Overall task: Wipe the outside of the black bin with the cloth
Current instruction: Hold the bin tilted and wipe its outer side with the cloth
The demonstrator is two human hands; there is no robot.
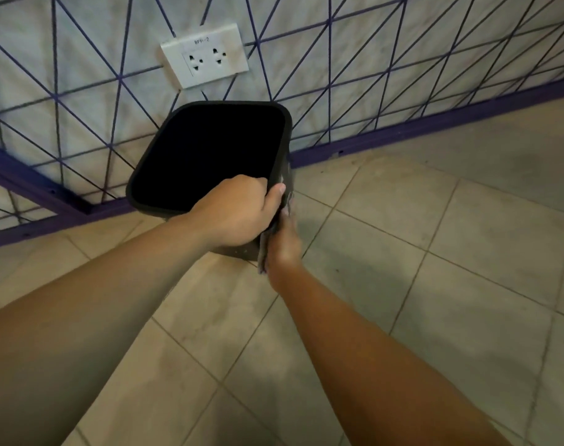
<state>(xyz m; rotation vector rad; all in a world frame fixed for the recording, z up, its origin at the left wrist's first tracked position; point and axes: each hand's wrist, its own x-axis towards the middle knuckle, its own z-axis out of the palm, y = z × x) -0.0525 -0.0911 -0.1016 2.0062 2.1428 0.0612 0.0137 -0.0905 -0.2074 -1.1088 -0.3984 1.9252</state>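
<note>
A black, square-mouthed plastic bin (206,156) is seen from above, standing on the beige tiled floor (435,284) just below a white double wall socket (205,56). The bin's near rim is gripped by the left hand (238,214), fingers curled inside and thumb outside. A grey cloth (288,185) is pressed flat against the bin's right outer wall by the right hand (285,243); whether those fingers are curled cannot be told. Wiping of that side appears underway; next, the bin would likely need turning to bring an unwiped wall round.
</note>
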